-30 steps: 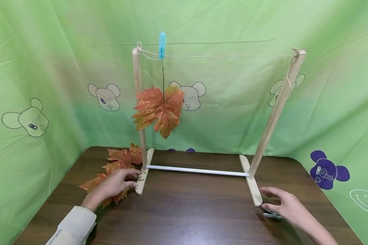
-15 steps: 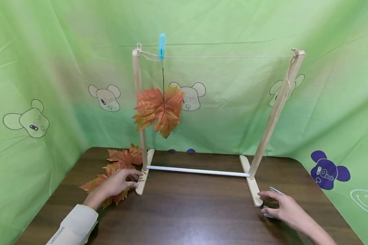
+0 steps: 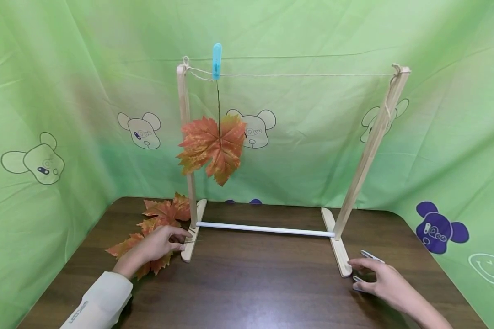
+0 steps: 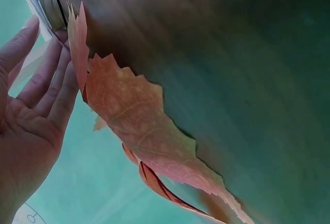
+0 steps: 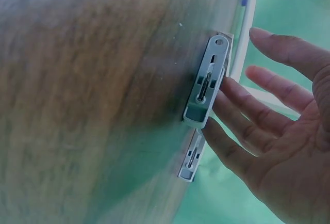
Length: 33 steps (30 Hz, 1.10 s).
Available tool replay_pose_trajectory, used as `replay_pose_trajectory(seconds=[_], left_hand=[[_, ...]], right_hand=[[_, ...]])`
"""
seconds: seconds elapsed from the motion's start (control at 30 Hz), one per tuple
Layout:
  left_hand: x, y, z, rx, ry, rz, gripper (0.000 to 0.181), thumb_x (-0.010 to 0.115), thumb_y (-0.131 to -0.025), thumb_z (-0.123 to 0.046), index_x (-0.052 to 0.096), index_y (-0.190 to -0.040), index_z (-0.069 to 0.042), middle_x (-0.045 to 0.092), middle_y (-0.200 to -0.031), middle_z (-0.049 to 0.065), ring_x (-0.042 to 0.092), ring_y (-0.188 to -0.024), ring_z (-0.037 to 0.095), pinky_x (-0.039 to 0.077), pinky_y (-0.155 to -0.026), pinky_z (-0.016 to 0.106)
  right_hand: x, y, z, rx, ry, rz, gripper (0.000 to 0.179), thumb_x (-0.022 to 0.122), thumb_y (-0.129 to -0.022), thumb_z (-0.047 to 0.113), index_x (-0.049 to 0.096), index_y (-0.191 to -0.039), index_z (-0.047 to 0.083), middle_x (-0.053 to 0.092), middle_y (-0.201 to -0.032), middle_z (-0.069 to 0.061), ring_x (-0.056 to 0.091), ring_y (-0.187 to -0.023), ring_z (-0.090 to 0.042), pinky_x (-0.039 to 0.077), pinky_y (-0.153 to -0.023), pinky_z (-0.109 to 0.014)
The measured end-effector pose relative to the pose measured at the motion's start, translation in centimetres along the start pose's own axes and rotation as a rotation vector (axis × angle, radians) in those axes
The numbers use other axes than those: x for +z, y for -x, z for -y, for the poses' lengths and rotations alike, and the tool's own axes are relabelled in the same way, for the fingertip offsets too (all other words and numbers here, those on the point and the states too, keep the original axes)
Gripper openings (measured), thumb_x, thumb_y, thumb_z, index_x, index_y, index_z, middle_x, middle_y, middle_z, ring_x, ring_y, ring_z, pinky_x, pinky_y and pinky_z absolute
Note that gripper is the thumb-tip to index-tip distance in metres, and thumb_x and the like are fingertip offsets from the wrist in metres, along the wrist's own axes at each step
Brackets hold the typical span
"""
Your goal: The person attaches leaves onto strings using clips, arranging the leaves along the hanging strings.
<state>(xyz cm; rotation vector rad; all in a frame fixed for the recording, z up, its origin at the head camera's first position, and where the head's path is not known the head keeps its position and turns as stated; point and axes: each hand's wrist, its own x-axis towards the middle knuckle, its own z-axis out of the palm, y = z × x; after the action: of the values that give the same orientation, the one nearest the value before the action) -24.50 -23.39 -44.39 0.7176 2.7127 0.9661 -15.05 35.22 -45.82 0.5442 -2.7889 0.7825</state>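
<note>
My left hand (image 3: 158, 244) reaches over several orange artificial maple leaves (image 3: 164, 212) beside the rack's left foot (image 3: 189, 251). In the left wrist view its thumb stands apart from the fairly straight fingers, which lie by a leaf (image 4: 129, 100); no grip on a stem is visible. Near the rack's right foot (image 3: 340, 258), my right hand (image 3: 384, 281) has its fingers spread and loosely bent. Two pale clothespins, one nearer (image 5: 206, 82) and one farther (image 5: 191, 157), lie on the table by its fingers, and in the head view the hand partly covers them.
A wooden rack with left (image 3: 184, 100) and right posts (image 3: 372, 151) carries a string (image 3: 304, 75) on top and a white rod (image 3: 267, 229) below. A blue clothespin (image 3: 217, 61) holds a hanging maple leaf (image 3: 214, 146) on the string. Green cloth (image 3: 304, 151) surrounds the brown table (image 3: 247, 283).
My right hand's fingers have shifted slightly down beside the rack's foot, and a second clothespin shows behind them. The left hand has stayed almost still. The hanging leaf has not moved.
</note>
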Motion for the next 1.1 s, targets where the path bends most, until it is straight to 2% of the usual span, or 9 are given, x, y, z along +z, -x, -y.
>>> replay_pose_trajectory(seconds=[0.27,0.53,0.87,1.1], left_hand=[[-0.2,-0.3,-0.1,0.003,-0.024,0.008,0.028,0.073,-0.095,-0.001,0.076,-0.122,-0.004,0.078,-0.102,0.006,0.072,-0.093,0.017,0.06,-0.076,0.03],[-0.3,-0.5,0.1,-0.008,-0.013,0.019,0.026,0.074,-0.095,-0.003,0.078,-0.12,-0.007,0.079,-0.111,0.009,0.07,-0.09,0.012,0.057,-0.071,0.025],[-0.4,-0.5,0.2,-0.013,0.004,0.033,0.023,0.072,-0.096,-0.003,0.08,-0.117,-0.009,0.079,-0.114,0.011,0.075,-0.098,0.02,0.061,-0.075,0.028],[-0.4,-0.5,0.2,-0.013,0.002,0.046,0.023,0.071,-0.097,-0.001,0.08,-0.117,-0.008,0.079,-0.117,0.013,0.076,-0.104,0.026,0.063,-0.077,0.031]], right_hand=[[0.4,0.2,-0.2,-0.033,0.024,-0.011,0.045,0.093,-0.067,0.008,0.076,-0.109,0.002,0.076,-0.096,-0.005,0.059,-0.088,0.011,0.054,-0.073,-0.024],[1.0,0.3,-0.6,-0.122,0.024,-0.054,0.044,0.092,-0.064,0.001,0.075,-0.104,0.001,0.074,-0.095,-0.004,0.059,-0.089,0.01,0.051,-0.073,-0.017],[1.3,0.2,-0.6,-0.093,0.081,-0.058,0.044,0.093,-0.064,0.002,0.076,-0.105,0.004,0.073,-0.094,-0.003,0.056,-0.086,0.01,0.053,-0.07,-0.024],[1.5,0.3,-0.4,-0.107,0.105,-0.055,0.046,0.091,-0.062,-0.002,0.076,-0.105,0.005,0.069,-0.091,0.004,0.053,-0.084,0.009,0.051,-0.068,-0.025]])
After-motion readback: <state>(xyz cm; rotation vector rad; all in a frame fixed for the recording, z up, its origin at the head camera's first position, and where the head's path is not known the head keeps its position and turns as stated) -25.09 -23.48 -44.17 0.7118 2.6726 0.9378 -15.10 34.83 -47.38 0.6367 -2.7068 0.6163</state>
